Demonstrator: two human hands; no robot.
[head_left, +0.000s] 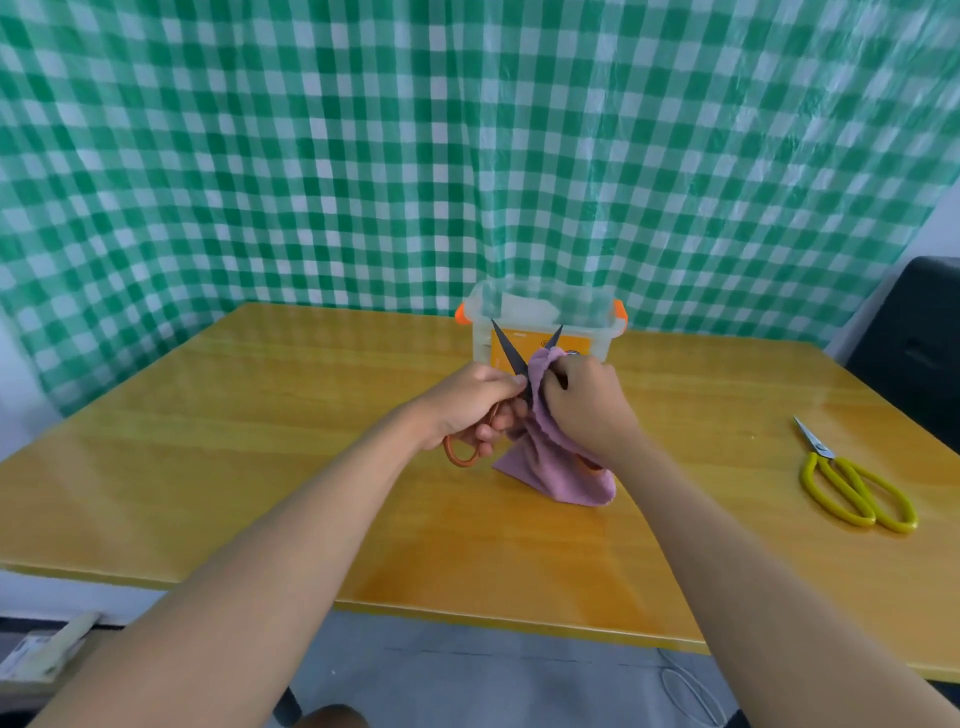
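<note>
Over the middle of the yellow table (260, 415), my left hand (467, 410) grips a pair of orange-handled scissors (460, 452) by the handle, blades spread and pointing up. My right hand (587, 402) holds a pink cloth (550, 467) bunched against the right blade. The cloth hangs down and its lower edge rests on the table. The second orange handle loop shows partly under the cloth.
A clear plastic box with orange latches (545, 322) stands just behind the hands. Yellow-handled scissors (852, 483) lie on the table's right side. A green checked curtain (467, 156) hangs behind, and a black chair (914, 343) stands at the far right.
</note>
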